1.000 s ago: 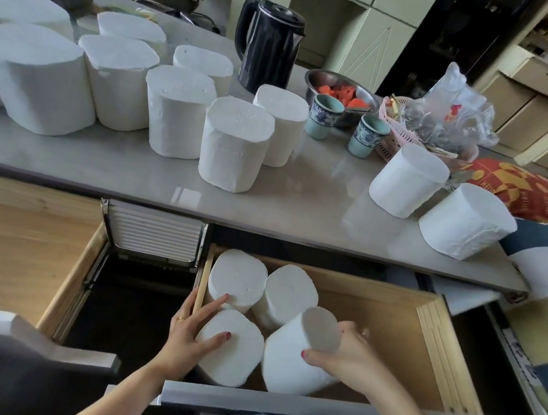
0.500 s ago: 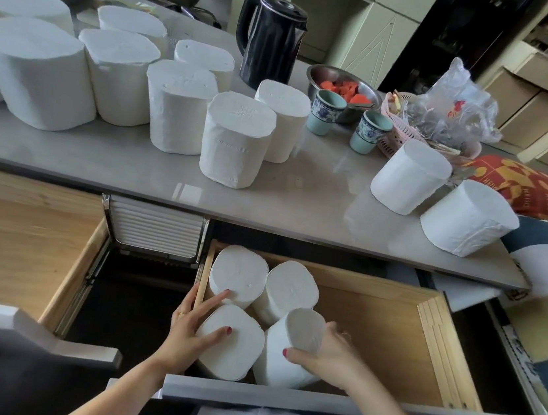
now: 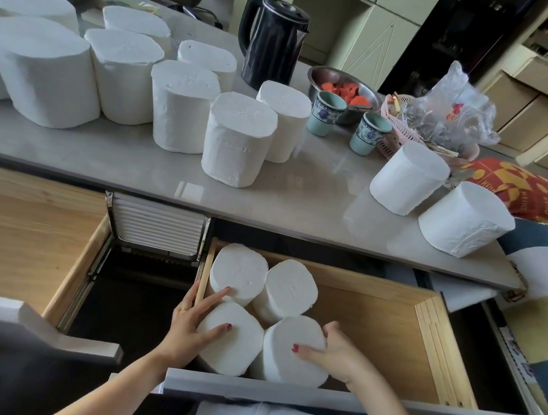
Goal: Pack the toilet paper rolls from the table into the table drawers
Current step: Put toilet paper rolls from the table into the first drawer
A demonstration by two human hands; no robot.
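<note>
step: seating fourth roll (image 3: 293, 349) upright in right drawer (image 3: 388, 331) | right hand (image 3: 334, 352) cupped its side | left hand (image 3: 192, 325) lay flat, steadying neighbour roll (image 3: 232, 336) | you did well pressing it snug; counter (image 3: 302, 190) rolls remained

Four rolls (image 3: 264, 313) stand packed in the open drawer (image 3: 389, 325) at 6 o'clock, filling its left end. The worktop (image 3: 319, 192) behind carries more rolls (image 3: 181, 106) from 9 to 3 o'clock, with a kettle (image 3: 272, 41) at 12 and, probably touching, two cups (image 3: 344, 126) before a bowl (image 3: 344, 88).
</note>
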